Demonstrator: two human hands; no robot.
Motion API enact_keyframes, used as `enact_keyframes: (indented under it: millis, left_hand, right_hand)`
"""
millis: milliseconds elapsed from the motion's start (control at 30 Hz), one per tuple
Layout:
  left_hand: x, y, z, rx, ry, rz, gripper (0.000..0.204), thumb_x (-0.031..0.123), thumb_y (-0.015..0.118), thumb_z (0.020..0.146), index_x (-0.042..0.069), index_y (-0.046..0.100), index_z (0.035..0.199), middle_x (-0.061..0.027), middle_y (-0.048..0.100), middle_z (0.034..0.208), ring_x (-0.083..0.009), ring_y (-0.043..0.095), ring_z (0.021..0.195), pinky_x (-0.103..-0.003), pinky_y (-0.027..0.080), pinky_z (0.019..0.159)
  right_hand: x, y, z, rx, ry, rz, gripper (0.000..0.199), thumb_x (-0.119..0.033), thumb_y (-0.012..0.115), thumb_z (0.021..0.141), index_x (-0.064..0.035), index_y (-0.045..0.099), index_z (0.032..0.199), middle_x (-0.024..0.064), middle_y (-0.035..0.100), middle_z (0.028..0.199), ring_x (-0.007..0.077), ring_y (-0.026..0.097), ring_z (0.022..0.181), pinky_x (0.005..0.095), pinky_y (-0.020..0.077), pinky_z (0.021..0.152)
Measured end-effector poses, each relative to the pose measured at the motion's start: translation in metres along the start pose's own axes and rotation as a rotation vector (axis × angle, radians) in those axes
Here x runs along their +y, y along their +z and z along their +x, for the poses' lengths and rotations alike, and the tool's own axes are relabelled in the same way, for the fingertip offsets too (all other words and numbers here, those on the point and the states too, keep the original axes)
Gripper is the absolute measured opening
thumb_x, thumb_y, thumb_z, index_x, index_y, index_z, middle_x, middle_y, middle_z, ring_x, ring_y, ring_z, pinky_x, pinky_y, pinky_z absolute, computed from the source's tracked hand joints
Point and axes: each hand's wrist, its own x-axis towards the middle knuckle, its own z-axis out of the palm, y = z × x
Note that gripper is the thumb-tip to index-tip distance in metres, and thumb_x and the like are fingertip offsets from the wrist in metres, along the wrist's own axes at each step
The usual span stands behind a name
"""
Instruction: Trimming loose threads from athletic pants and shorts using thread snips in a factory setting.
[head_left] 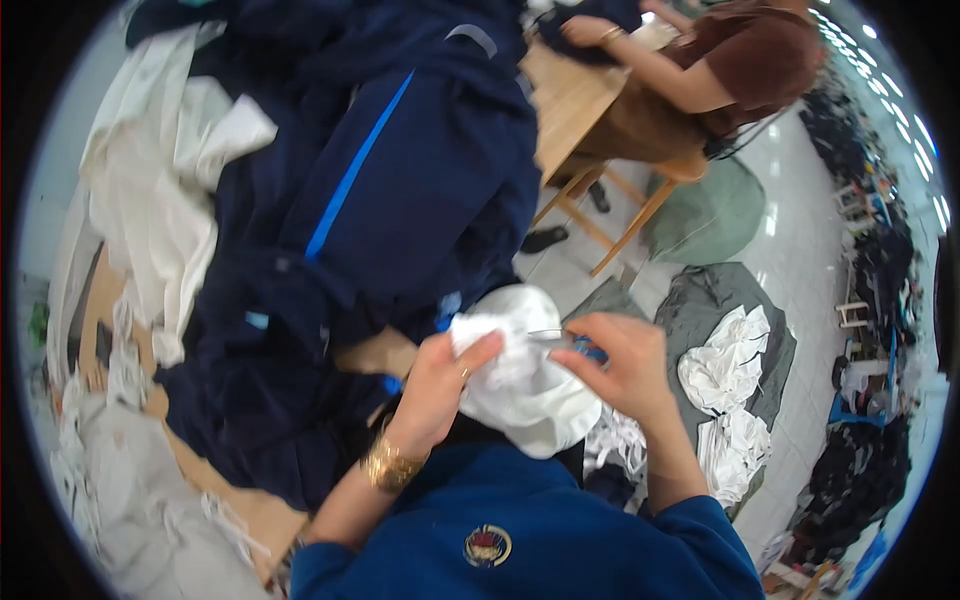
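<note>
White cloth (pixel 525 385) between left hand (pixel 440 385) and right hand (pixel 620 365).

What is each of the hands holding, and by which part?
The left hand pinches the white cloth at its upper left edge. The right hand holds small blue-handled snips by the handle.

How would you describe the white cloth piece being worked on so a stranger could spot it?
Start at the big navy garment pile on the wooden table. Just below it, the left hand and right hand hold a rounded white cloth piece. Unlike the other white scraps, it is lifted between both hands.
</note>
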Motion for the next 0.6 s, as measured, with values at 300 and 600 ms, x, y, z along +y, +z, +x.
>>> enact_keyframes:
  millis: [300, 600]
  left_hand:
    - [0.002, 0.000, -0.011, -0.073, 0.125, 0.174, 0.027, 0.004, 0.062, 0.082, -0.003, 0.057, 0.108, -0.0062, 0.063, 0.101, -0.0121, 0.058, 0.090, -0.025, 0.045, 0.080]
    - [0.014, 0.015, -0.015, -0.146, 0.553, 0.255, 0.072, 0.006, 0.073, 0.069, 0.000, 0.033, 0.128, -0.0124, 0.045, 0.122, -0.0214, 0.045, 0.112, -0.032, 0.036, 0.096]
  right_hand:
    - [0.018, 0.049, -0.009, -0.238, 0.317, 1.014, 0.037, -0.028, 0.069, 0.077, -0.0058, 0.060, 0.105, 0.0027, 0.058, 0.091, 0.0114, 0.052, 0.086, 0.0227, 0.0388, 0.075]
    - [-0.016, -0.016, 0.023, -0.182, 0.253, 1.110, 0.021, -0.022, 0.067, 0.080, -0.0026, 0.063, 0.086, -0.0016, 0.058, 0.072, 0.0047, 0.050, 0.070, 0.0205, 0.0385, 0.064]
